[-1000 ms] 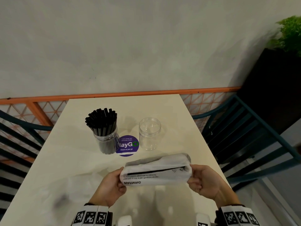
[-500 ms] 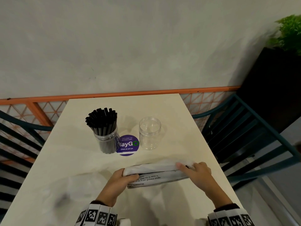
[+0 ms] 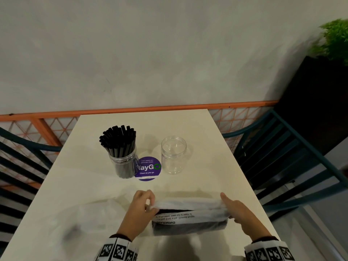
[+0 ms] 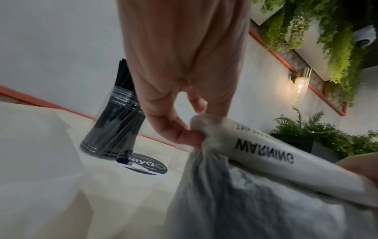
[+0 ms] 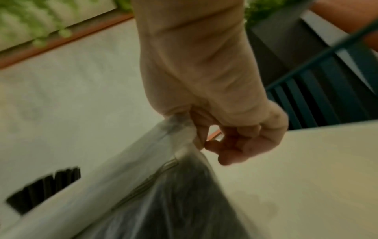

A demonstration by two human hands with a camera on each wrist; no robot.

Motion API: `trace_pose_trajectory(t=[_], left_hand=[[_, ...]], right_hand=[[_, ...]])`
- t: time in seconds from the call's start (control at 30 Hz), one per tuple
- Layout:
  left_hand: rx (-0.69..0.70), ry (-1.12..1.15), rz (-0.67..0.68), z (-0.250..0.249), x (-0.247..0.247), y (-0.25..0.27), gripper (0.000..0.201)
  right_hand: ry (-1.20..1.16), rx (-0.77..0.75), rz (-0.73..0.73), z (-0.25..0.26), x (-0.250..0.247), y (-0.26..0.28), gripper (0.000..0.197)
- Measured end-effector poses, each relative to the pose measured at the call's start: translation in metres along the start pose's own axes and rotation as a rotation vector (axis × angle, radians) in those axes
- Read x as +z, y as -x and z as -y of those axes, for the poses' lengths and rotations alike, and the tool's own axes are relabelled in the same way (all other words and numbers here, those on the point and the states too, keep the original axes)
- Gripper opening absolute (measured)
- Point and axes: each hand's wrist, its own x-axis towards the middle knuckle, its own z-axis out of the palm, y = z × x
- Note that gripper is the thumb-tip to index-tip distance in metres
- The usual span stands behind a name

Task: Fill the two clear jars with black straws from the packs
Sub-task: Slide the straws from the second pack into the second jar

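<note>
A cloudy plastic pack of black straws (image 3: 190,221) with WARNING print lies across the near part of the cream table (image 3: 207,147). My left hand (image 3: 140,210) pinches the pack's left top flap (image 4: 201,129) between thumb and fingers. At the other end, my right hand (image 3: 239,211) pinches the right flap (image 5: 184,129), with its forefinger pointing away. One clear jar (image 3: 123,162) stands full of black straws (image 3: 118,140) at the middle left. A second clear jar (image 3: 173,155), standing to its right, holds nothing.
A purple round sticker (image 3: 148,168) sits on the table between the jars. A limp clear empty bag (image 3: 88,213) lies left of my hands. Dark slatted chairs (image 3: 282,157) flank the table. An orange rail (image 3: 131,111) and grey wall lie behind it.
The pack has come down from the air onto the table and rolled over. Both hands shifted from gripping its ends to pinching the top flap at each end.
</note>
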Motion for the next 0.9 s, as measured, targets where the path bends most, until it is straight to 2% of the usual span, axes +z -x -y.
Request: trace_pose_trajectory(t=[0.1, 0.17, 0.23, 0.27, 0.3, 0.33, 0.4, 0.5, 0.53, 0.6, 0.67, 0.83, 0.9], left_hand=[[0.046, -0.018, 0.032, 0.003, 0.005, -0.002, 0.05], [0.055, -0.057, 0.059, 0.005, 0.007, -0.005, 0.063], [0.085, -0.095, 0.049, 0.008, 0.011, -0.007, 0.064], [0.095, -0.113, 0.035, 0.007, 0.013, -0.007, 0.057], [0.092, -0.13, 0.019, 0.005, 0.015, -0.007, 0.046], [0.083, -0.14, -0.008, 0.003, 0.018, -0.007, 0.036], [0.069, -0.133, -0.072, -0.001, 0.021, -0.008, 0.029], [0.079, -0.131, -0.103, -0.005, 0.021, -0.008, 0.029], [0.061, -0.141, -0.074, -0.004, 0.02, -0.007, 0.034], [0.0, -0.183, 0.004, -0.001, 0.015, -0.006, 0.049], [-0.052, -0.206, 0.081, 0.0, 0.009, -0.005, 0.057], [-0.064, -0.153, 0.249, -0.002, 0.001, -0.003, 0.063], [-0.066, -0.141, 0.253, -0.002, -0.002, -0.002, 0.062]], right_hand=[[0.261, -0.09, 0.022, -0.002, 0.003, -0.001, 0.063], [0.41, -0.18, -0.08, -0.004, 0.007, -0.004, 0.052], [0.514, -0.388, -0.257, -0.008, 0.01, -0.007, 0.027], [0.516, -0.565, -0.291, -0.007, 0.012, -0.006, 0.016], [0.514, -0.741, -0.244, -0.005, 0.014, -0.005, 0.009], [0.542, -0.871, -0.134, -0.002, 0.017, -0.002, 0.004], [0.666, -0.987, 0.053, 0.0, 0.025, -0.001, 0.013], [0.78, -0.976, 0.09, 0.003, 0.033, -0.003, 0.019], [0.809, -0.927, 0.097, 0.005, 0.033, -0.002, 0.027], [0.89, -0.807, 0.126, 0.007, 0.03, -0.002, 0.055], [0.938, -0.757, 0.131, 0.009, 0.025, -0.002, 0.07], [1.018, -0.675, 0.178, 0.012, 0.024, 0.001, 0.084], [1.052, -0.707, 0.124, 0.016, 0.028, 0.006, 0.078]])
